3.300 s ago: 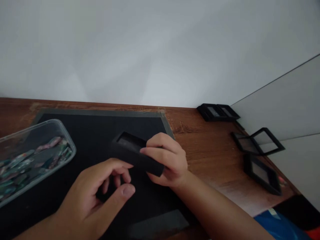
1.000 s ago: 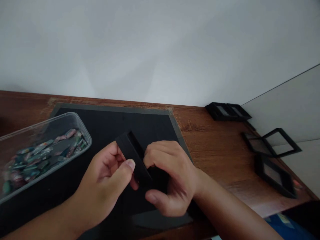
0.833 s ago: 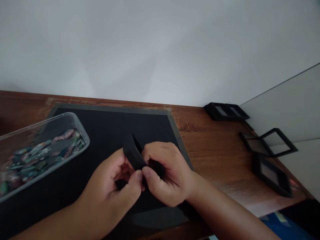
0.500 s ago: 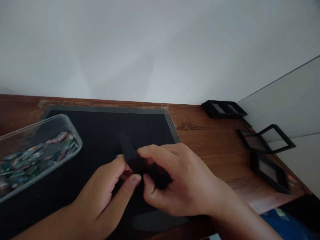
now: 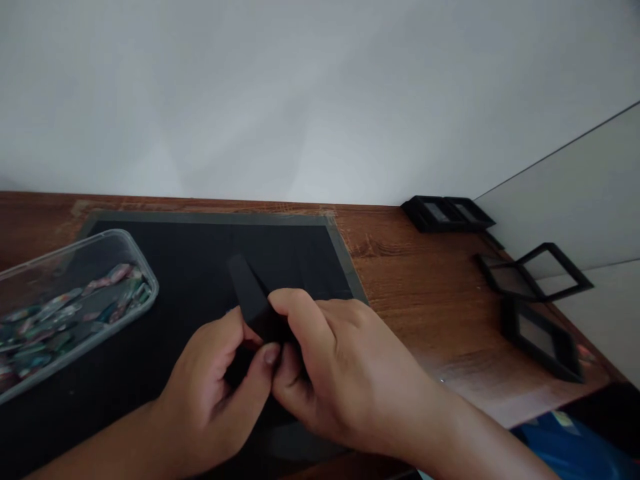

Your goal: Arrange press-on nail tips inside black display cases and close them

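Between both hands, over the black mat [image 5: 190, 273], is a dark, flat-sided black box [image 5: 253, 300], tilted with its far end up and to the left. My left hand [image 5: 205, 387] pinches its near left side, thumb pressed at the lower edge. On the other side my right hand [image 5: 345, 367] is closed around it, forefinger along the upper edge and thumb next to the left thumb. The fingers hide much of the box, so its inside does not show. A clear plastic container [image 5: 151, 287] at the left holds several shiny, multicoloured wrapped pieces [image 5: 50, 327].
On the wooden table [image 5: 410, 287] at the right, black windowed cases [image 5: 445, 215] lie against the wall. Nearer are an opened black frame [image 5: 533, 273] and another windowed case [image 5: 543, 340]. Something blue [image 5: 565, 447] lies below the table's edge.
My right hand has turned and closed in, its fingers curled more tightly on the black box. Box and hands have shifted slightly left.
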Motion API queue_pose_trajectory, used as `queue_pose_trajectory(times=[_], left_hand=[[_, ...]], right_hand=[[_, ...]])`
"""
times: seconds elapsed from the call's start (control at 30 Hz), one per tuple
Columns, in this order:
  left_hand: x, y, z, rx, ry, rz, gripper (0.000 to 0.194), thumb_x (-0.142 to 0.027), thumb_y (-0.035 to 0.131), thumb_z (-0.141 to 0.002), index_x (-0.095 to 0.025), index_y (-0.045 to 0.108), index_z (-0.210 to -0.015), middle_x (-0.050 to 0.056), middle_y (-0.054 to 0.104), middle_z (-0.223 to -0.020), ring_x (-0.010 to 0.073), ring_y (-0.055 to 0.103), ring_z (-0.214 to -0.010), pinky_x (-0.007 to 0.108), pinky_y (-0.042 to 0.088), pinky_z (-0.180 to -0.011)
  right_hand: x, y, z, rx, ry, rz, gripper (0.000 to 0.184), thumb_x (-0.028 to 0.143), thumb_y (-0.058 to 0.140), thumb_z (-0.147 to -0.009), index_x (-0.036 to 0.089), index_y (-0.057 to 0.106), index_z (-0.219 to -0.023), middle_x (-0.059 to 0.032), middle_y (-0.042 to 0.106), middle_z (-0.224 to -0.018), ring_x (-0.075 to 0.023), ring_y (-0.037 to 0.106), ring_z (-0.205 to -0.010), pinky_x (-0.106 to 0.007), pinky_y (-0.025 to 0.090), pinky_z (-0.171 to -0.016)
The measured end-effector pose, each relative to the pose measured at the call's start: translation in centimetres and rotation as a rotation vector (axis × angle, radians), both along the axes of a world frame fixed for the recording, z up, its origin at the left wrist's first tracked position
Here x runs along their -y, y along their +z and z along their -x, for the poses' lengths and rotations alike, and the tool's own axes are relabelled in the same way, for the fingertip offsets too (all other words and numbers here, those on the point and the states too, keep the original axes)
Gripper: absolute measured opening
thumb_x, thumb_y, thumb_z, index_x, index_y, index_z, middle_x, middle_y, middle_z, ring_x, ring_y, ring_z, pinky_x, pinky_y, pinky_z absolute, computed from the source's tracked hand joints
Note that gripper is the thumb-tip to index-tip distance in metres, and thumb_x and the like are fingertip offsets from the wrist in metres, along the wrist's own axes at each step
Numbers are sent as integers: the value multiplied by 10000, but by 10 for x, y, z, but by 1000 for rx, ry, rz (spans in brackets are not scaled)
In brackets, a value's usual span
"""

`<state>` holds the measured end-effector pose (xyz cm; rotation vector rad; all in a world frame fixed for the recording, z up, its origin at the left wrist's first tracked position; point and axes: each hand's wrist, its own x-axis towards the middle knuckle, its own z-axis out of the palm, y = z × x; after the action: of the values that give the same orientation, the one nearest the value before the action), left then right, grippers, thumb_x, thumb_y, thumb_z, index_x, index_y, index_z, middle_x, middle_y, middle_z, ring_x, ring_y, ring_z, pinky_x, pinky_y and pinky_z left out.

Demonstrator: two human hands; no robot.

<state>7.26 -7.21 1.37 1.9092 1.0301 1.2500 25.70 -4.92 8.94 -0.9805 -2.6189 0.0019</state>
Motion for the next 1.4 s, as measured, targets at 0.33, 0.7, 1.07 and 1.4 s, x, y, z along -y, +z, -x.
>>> queue_pose_trajectory(times=[0.33,0.7,1.07,1.4], left_hand=[[-4,1,5,8,-8,72,156,-156,572,-1013,-271,664,-962,-66,744,-756,80,698,-617,165,560,-589],[-2,-6,15,-24,19,58,142,-232,589,-1050,-288,713,-1090,-16,779,-961,120,732,-820,221,592,-747],[-9,5,9,332,57,474,371,-485,598,-1060,-231,737,-828,8,727,-722,127,680,-636,203,586,-568],[-20,3,18,12,187,437,313,-483,728,-971,-208,684,-828,-34,619,-678,85,574,-561,161,473,-484]], right_hand=[[1,-14,10,-21,14,-32,174,83,401,-1016,164,553,-1043,1,655,-689,-166,566,-495,-326,333,-424],[-18,-10,-2,-108,-155,-69,388,100,391,-911,127,556,-1261,-3,757,-719,-167,645,-504,-290,404,-475],[-42,-14,-29,-405,-255,-224,373,98,526,-1005,266,603,-1329,-51,811,-1078,-212,809,-841,-359,668,-730],[-52,-17,-47,-495,-22,-183,350,156,568,-1072,345,680,-1344,-19,845,-1110,-214,843,-998,-365,720,-882]])
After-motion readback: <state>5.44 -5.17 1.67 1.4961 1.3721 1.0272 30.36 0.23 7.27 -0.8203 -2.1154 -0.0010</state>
